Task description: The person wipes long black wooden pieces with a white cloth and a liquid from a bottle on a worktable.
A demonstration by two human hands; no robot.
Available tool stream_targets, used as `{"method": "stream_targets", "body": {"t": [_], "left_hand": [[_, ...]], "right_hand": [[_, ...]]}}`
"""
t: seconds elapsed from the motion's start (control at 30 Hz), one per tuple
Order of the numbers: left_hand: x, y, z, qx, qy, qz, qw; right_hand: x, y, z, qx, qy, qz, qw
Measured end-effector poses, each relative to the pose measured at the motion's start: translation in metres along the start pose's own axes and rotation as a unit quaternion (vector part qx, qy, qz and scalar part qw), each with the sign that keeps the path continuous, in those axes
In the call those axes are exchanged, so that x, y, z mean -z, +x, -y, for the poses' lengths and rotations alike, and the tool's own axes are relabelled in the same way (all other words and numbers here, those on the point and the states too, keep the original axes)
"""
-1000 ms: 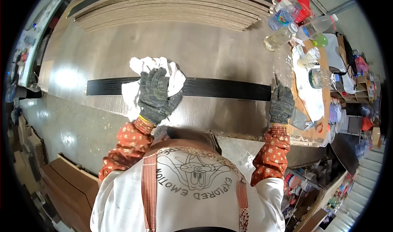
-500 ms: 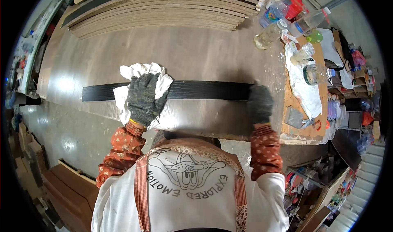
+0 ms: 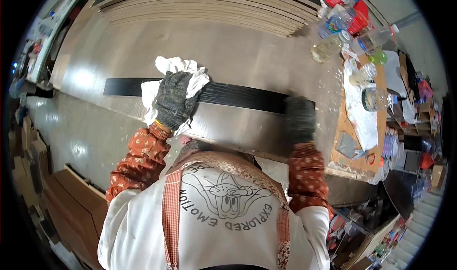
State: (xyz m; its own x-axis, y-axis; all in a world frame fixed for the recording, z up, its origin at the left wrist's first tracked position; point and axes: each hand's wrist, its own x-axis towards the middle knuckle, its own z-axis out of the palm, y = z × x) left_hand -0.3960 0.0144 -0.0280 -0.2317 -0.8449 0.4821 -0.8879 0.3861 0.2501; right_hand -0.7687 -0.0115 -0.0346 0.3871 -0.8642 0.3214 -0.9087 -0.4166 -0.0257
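A long black strip with a wood-grain surface (image 3: pixel 240 96) lies along the near part of the brown tabletop. My left hand (image 3: pixel 175 100), in a dark grey knit glove, presses a crumpled white cloth (image 3: pixel 197 82) onto the strip's left part. The cloth bunches out around the fingers on both sides. Over the strip's right end is my right hand (image 3: pixel 301 120), gloved the same way. Motion smears its fingers, so I cannot make out whether it grips the strip. The strip's tip shows just past that hand.
A stack of long boards (image 3: pixel 204 13) with bare chipboard edges spans the table's far side. Several plastic bottles (image 3: pixel 331 46) stand at the far right. A wooden board (image 3: pixel 339 136) there bears a white sheet (image 3: pixel 359 117), a grey flat piece (image 3: pixel 346 145) and scissors (image 3: pixel 364 153).
The whole view has turned slightly, so strip and table look tilted. The strip's right tip now shows beyond my right hand. My left hand stays on the cloth at about the same part of the strip.
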Motion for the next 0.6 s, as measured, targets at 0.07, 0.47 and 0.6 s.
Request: {"method": "stream_targets", "body": {"t": [0.07,0.47,0.6], "left_hand": [[0.025,0.007,0.008,-0.020,-0.028,-0.024,0.999],[0.057,-0.089,0.107,0.291,0.183,-0.148,0.928],[0.065,-0.076,0.112,0.335,0.171,-0.023,0.926]], "right_hand": [[0.014,-0.004,-0.040,-0.091,-0.071,0.002,0.993],[-0.021,0.054,0.071,0.223,-0.007,0.023,0.975],[-0.030,0.086,0.085,0.306,0.010,-0.030,0.951]]}}
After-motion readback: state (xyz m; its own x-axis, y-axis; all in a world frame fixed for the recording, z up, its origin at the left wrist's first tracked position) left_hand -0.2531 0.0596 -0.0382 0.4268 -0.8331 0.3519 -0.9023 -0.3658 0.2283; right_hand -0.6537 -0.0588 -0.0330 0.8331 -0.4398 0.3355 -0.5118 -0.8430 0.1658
